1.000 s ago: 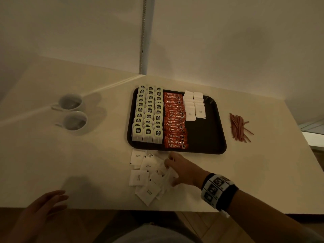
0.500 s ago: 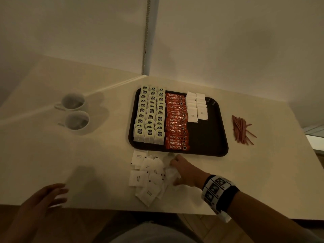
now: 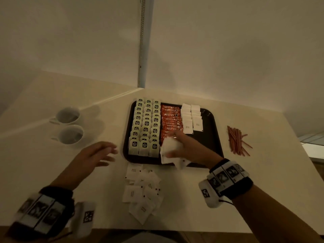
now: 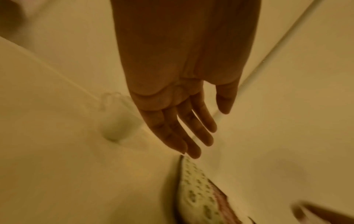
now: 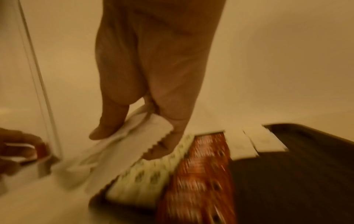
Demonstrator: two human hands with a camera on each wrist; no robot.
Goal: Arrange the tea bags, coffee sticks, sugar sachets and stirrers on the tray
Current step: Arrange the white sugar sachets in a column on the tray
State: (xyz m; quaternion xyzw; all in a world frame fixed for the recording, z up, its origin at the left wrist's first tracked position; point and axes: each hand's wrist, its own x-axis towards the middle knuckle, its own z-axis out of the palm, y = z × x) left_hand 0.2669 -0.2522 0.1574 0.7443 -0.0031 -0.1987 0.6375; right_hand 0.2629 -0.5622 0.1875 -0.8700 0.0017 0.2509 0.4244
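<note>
I have my right hand (image 3: 185, 146) over the near part of the tray (image 3: 214, 148), its thumb and fingers clamped on a bunch of white sugar sachets (image 3: 171, 149); in the right wrist view the same bunch (image 5: 132, 136) sits pinched between thumb and fingers, a little blurred. My left hand (image 3: 93, 155) hangs above the counter (image 3: 43, 163) just left of the tray, fingers straight and spread apart, holding nothing; the left wrist view shows its open palm (image 4: 178, 97) the same way.

On the tray, the tea bags (image 3: 144, 127) fill the left side in three columns, the orange coffee sticks (image 3: 171, 118) lie stacked in the middle, and two short columns of placed sachets (image 3: 191, 118) sit at the far right part. The rest of the tray to the right is bare dark surface.

A loose heap of sachets (image 3: 142, 192) lies on the counter near me, just in front of the tray. The stirrers (image 3: 236, 140) lie in a bundle on the counter to the right of the tray. Two white cups (image 3: 69, 125) stand side by side on the left.
</note>
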